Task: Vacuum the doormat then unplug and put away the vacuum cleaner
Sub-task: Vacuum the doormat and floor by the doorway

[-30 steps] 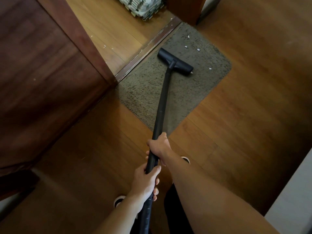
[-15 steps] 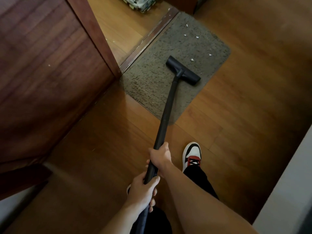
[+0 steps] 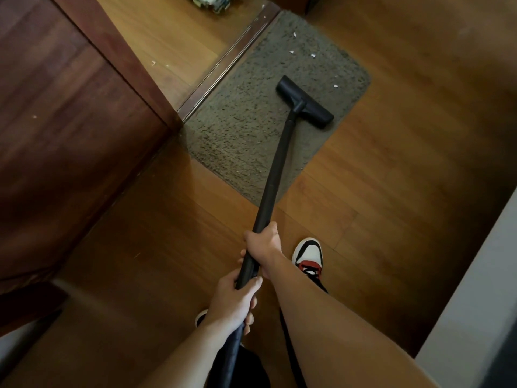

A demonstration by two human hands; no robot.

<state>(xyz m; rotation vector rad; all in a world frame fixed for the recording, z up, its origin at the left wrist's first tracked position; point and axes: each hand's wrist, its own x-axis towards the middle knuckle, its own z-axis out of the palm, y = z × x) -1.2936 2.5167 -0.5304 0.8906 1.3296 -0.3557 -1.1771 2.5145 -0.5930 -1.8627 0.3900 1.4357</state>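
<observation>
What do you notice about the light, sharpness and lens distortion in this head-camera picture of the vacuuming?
Head view: dim, warm indoor light, darker toward the corners; brightest on the floor beyond the threshold. Wide-angle lens bends the wall edge and stretches the right forearm. The nozzle, doormat and white scraps look fairly sharp; both hands, left hand and right hand, are slightly soft.

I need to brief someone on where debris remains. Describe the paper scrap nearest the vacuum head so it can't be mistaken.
Start at the grey doormat beside the metal door threshold. The black vacuum floor head rests on it; look beyond the head's right end, toward the mat's rounded far corner. The white paper scrap lies alone there, while the other scraps sit farther up the mat.
</observation>
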